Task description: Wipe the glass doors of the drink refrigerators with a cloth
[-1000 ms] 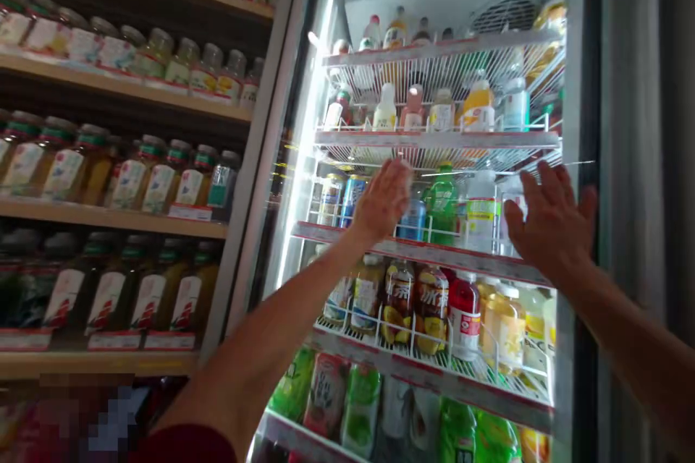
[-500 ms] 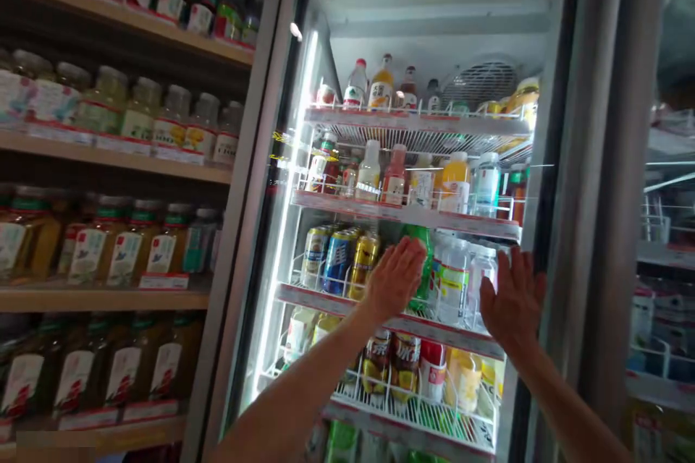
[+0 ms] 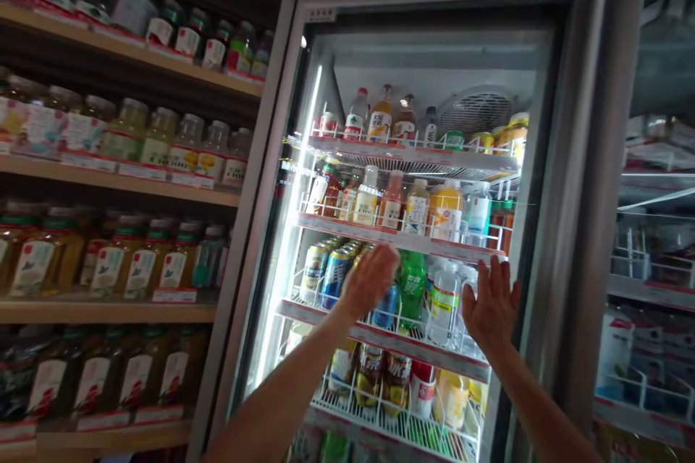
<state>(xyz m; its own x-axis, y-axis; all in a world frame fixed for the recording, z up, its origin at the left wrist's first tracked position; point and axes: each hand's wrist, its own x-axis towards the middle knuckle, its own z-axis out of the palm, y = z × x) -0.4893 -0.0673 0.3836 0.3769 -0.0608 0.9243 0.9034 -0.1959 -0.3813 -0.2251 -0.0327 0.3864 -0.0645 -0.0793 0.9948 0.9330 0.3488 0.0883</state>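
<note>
Both hands are raised in front of a lit, glass-doored drinks fridge (image 3: 428, 65). My left hand (image 3: 371, 281) is open with its fingers stretched out, holding nothing. It covers part of a row of cans, near a blue can (image 3: 335, 278) and a green bottle (image 3: 411, 286). My right hand (image 3: 491, 307) is open too, fingers apart and pointing up, by the right side of the same shelf. A clear bottle with a yellow-green label (image 3: 444, 304) stands between the hands. Whether either hand touches the glass, I cannot tell.
Wooden shelves (image 3: 108, 312) at the left carry rows of bottled drinks (image 3: 106, 269). A metal door frame (image 3: 575, 231) runs down the fridge's right side, with another stocked fridge (image 3: 651, 289) beyond it. Wire racks inside hold bottles of orange juice (image 3: 447, 211) and brown-labelled bottles (image 3: 396, 380).
The view has shifted, so the fridge shelves sit lower in the picture. Both hands have moved slightly left across the shelves and remain open.
</note>
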